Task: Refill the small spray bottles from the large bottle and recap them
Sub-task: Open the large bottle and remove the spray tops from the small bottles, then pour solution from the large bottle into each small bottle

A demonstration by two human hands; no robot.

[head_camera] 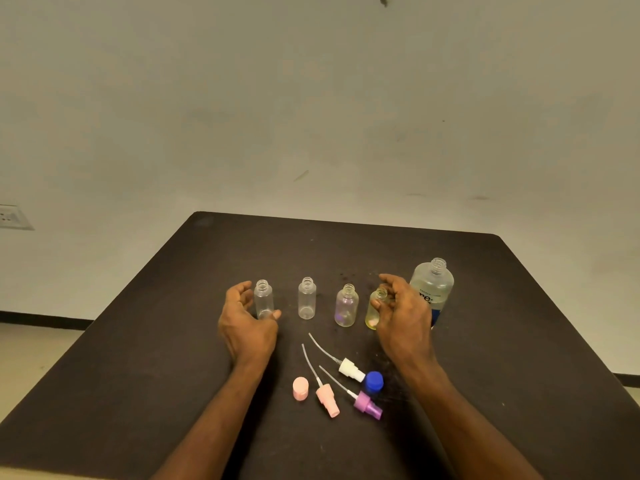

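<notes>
Four small uncapped bottles stand in a row on the dark table (166, 344). My left hand (247, 323) curls round the leftmost clear bottle (264, 296), thumb across its base. Two more stand free: a clear one (307, 301) and a purplish one (346, 306). My right hand (403, 317) holds the yellow-tinted bottle (371, 317), thumb in front and fingers behind. The large bottle (434, 282), uncapped and partly full of clear liquid, stands just right of that hand, partly hidden by it.
Loose tops lie on the table in front of the row: a white sprayer (351, 370), a blue cap (374, 381), a pink cap (300, 388), a pink sprayer (327, 401) and a purple sprayer (367, 405). A wall socket (10, 216) is far left.
</notes>
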